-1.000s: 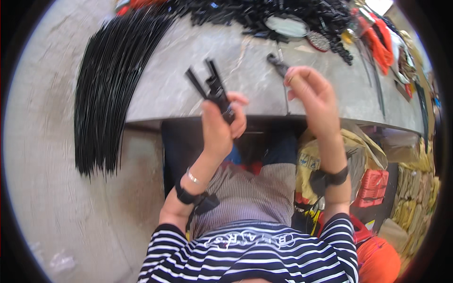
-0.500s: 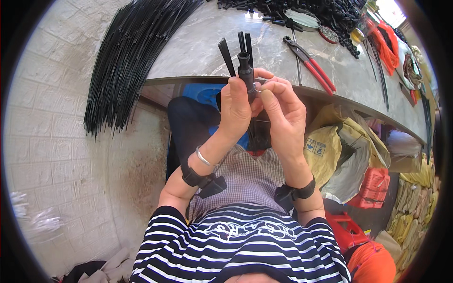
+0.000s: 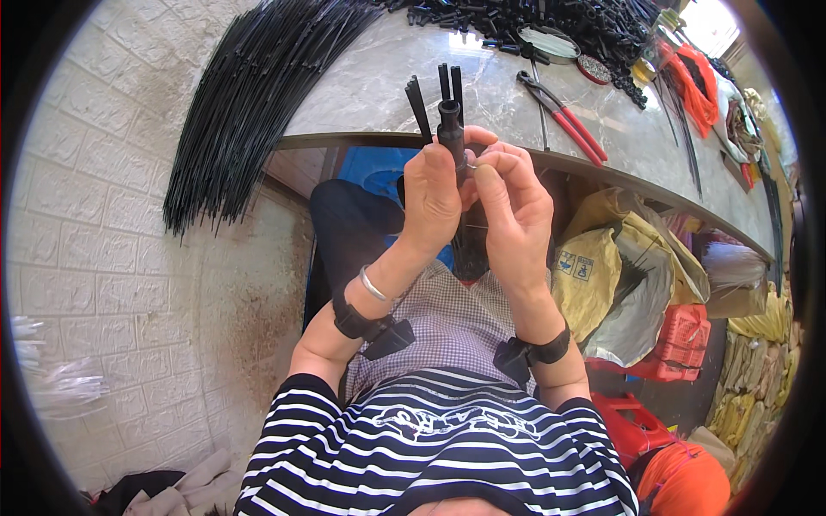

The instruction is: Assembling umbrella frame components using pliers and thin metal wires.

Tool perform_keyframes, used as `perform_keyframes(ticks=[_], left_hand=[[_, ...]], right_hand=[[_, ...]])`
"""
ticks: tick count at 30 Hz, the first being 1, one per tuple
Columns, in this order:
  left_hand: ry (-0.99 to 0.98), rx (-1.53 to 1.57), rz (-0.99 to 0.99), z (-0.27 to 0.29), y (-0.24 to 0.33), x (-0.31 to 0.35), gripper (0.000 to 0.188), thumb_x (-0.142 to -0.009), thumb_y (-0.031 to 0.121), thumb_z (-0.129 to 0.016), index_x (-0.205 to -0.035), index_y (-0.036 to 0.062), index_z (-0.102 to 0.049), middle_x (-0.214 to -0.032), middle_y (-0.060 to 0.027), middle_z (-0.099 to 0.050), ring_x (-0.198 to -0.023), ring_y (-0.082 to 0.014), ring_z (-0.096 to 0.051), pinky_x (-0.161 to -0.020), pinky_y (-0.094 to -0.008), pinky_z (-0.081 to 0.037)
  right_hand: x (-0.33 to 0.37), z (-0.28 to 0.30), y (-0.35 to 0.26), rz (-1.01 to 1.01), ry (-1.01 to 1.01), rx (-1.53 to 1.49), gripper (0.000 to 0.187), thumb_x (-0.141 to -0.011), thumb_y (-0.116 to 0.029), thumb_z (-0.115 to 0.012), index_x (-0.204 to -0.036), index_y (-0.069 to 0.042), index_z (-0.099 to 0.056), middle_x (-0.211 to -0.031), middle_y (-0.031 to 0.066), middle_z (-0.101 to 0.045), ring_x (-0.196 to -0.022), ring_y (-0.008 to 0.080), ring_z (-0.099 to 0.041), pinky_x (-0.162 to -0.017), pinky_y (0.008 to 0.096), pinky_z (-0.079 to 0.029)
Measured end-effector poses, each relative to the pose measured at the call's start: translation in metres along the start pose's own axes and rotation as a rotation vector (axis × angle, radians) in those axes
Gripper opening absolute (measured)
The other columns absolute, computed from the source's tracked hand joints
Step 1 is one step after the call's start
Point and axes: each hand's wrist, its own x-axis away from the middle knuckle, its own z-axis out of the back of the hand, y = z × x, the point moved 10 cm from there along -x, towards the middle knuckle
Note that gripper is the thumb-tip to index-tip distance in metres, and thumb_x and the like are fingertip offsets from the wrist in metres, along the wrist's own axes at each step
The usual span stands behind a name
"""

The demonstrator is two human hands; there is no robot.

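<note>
My left hand (image 3: pixel 433 193) is closed around a black tubular fitting (image 3: pixel 449 129) with a flared open top. Thin black rods (image 3: pixel 419 110) stick up beside the fitting out of the same grip, and their lower ends hang down between my hands. From the right, my right hand (image 3: pixel 520 206) pinches a small shiny metal piece (image 3: pixel 470 164) between thumb and fingertips, against the fitting's side. Its exact shape is too small to make out. Both hands are raised over my lap, just before the table's near edge.
On the grey marbled table (image 3: pixel 387 95) lie a large bundle of black rods (image 3: pixel 258 95) at the left, red-handled cutters (image 3: pixel 564 119), a pile of black fittings (image 3: pixel 594 30) and a round dish (image 3: pixel 594 69). A yellow sack (image 3: pixel 594 279) and a red crate (image 3: pixel 680 340) stand below at the right.
The whole view has shifted slightly. Both hands keep nearly the same grip and position, with the right fingertips still at the fitting's side.
</note>
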Motion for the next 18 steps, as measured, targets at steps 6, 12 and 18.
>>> perform_keyframes(ticks=[6,12,18], left_hand=[[0.019,-0.075,-0.046,0.004,0.005,0.002,0.078,-0.087,0.071,-0.033,-0.106,0.0005,-0.06,-0.074,0.0034,-0.06,-0.063,-0.0011,-0.053,-0.054,-0.0144,-0.042],[0.042,0.067,-0.034,0.002,0.007,0.002,0.063,-0.093,0.058,-0.04,-0.102,-0.0001,-0.061,-0.072,0.0069,-0.051,-0.06,0.0,-0.045,-0.052,-0.0148,-0.036],[-0.015,0.051,0.05,0.008,-0.012,0.001,0.061,-0.093,0.058,-0.041,-0.101,0.0018,-0.063,-0.074,0.0072,-0.05,-0.063,-0.0002,-0.045,-0.053,-0.0152,-0.037]], right_hand=[[0.003,-0.002,-0.002,0.066,0.013,0.084,0.012,-0.091,-0.004,-0.057,-0.098,0.005,-0.061,-0.108,0.0074,-0.049,-0.072,0.0087,-0.06,-0.064,0.0211,-0.05],[0.0,-0.002,0.0,0.039,0.017,0.062,0.012,-0.089,-0.003,-0.061,-0.097,0.004,-0.059,-0.103,0.0071,-0.052,-0.074,0.0096,-0.061,-0.064,0.0212,-0.051],[-0.01,0.009,0.026,-0.146,0.001,-0.14,0.017,-0.085,-0.001,-0.065,-0.095,-0.001,-0.051,-0.086,0.0035,-0.058,-0.071,0.0119,-0.062,-0.064,0.0254,-0.053]])
